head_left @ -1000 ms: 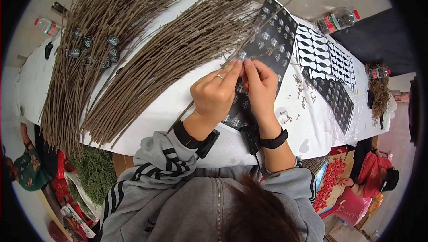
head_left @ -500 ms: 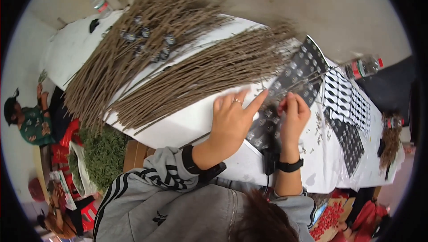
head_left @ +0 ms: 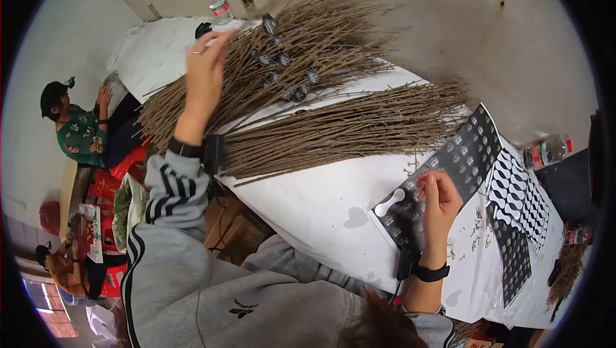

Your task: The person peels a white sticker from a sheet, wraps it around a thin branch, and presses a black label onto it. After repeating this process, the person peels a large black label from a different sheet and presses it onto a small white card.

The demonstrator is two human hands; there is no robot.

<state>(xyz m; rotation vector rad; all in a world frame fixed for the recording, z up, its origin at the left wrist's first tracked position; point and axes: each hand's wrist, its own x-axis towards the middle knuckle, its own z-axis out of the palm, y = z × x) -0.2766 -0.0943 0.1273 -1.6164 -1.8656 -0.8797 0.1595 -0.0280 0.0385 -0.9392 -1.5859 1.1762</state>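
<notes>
Both hands are over the white table (head_left: 321, 210). Left hand (head_left: 206, 69) reaches far out, fingers loosely open, over the stem ends of the far bundle of brown twigs (head_left: 301, 46), some of which carry small dark round labels (head_left: 282, 59); whether it grips a twig I cannot tell. Right hand (head_left: 439, 203) hovers over a black sticker sheet (head_left: 452, 162), thumb and fingertips pinched together, perhaps on a sticker. A second twig bundle (head_left: 353, 130) lies between the hands. A plastic bottle (head_left: 218, 3) stands at the far edge.
</notes>
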